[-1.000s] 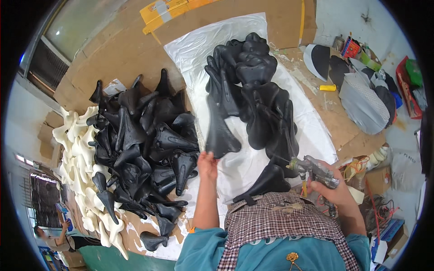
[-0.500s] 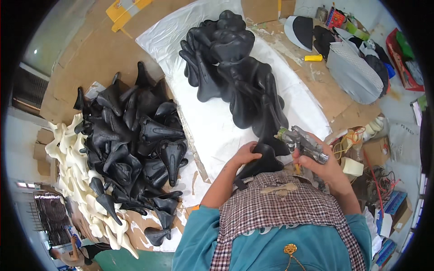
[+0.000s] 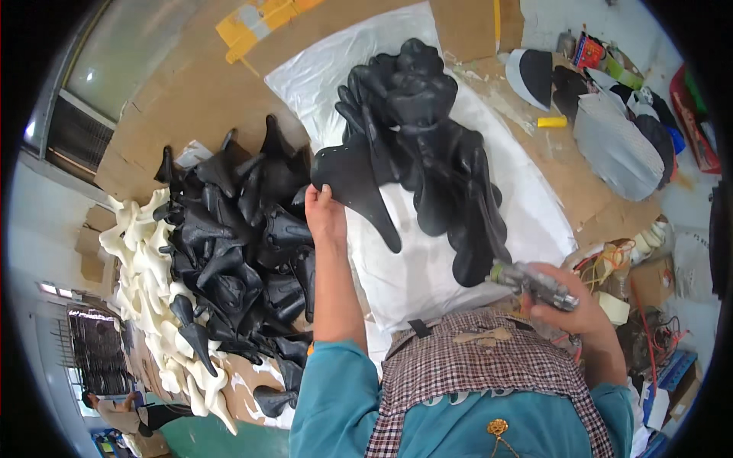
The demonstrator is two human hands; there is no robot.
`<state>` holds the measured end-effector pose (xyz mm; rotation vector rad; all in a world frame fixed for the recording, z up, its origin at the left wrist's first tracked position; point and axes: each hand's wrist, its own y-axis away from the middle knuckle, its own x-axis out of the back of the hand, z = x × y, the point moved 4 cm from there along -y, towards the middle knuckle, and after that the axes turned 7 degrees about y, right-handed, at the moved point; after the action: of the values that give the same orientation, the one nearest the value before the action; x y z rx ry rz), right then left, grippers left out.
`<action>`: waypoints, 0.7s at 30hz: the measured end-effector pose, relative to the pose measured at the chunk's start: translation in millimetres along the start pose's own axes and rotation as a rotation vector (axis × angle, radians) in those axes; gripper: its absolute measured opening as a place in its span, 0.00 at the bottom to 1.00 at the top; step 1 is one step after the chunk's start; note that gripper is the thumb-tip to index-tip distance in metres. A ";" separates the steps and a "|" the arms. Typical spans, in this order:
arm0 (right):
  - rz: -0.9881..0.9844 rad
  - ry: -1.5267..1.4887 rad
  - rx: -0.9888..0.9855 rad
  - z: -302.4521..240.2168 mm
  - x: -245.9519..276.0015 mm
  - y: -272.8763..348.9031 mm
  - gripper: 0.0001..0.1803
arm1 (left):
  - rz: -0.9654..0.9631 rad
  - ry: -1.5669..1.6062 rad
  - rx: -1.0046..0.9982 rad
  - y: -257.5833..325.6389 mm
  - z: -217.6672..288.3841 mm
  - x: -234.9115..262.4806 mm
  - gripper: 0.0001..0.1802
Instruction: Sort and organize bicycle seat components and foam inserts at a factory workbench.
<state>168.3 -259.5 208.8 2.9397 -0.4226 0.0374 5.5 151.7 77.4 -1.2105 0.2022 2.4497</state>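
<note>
My left hand point(image 3: 326, 217) pinches the rim of a black bicycle saddle point(image 3: 355, 182), held up with its wide end at the upper left and its narrow nose towards me. That saddle overlaps the left side of a heap of black saddles point(image 3: 427, 153) on a white sheet point(image 3: 527, 206). In front of my apron at the right, my right hand point(image 3: 576, 305) is wrapped round a metal gun-shaped tool point(image 3: 534, 284). The tool's greenish front end points left, close to the near end of the heap; blur hides its finer parts.
Left of the sheet lies another pile of black saddles point(image 3: 229, 237), beside cream-coloured saddle shells point(image 3: 145, 267). Cardboard point(image 3: 183, 99) covers the table. Grey sheet pieces point(image 3: 618, 145), a yellow roll point(image 3: 552, 122) and tangled cords point(image 3: 603, 259) lie at the right. A person point(image 3: 126, 416) is at the far lower left.
My left hand has moved forward and left from near my apron, raising the black saddle it holds. The tool in my right hand has drawn away from that saddle. The view has shifted slightly.
</note>
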 end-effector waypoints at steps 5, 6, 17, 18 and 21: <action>0.041 0.134 0.017 -14.2 3.9 -1.1 0.30 | 0.078 0.096 -0.046 -9.6 -29.7 0.4 0.08; 0.100 0.022 0.008 -14.4 4.2 0.0 0.32 | 0.080 0.102 -0.024 -8.8 -36.1 -1.3 0.08; 0.250 0.059 0.058 -6.6 15.1 33.3 0.35 | 0.277 0.387 -0.119 4.6 -3.6 37.9 0.12; 0.265 0.009 0.041 -5.5 12.7 41.3 0.36 | -0.054 0.518 -0.166 -2.3 34.5 80.1 0.15; 0.367 -0.069 0.033 4.1 11.3 57.9 0.35 | 0.228 0.326 -0.144 17.9 28.5 78.1 0.16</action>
<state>162.8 -318.1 214.8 2.8584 -0.9733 -0.0110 -65.3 166.3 32.6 -1.7355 0.2722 2.4751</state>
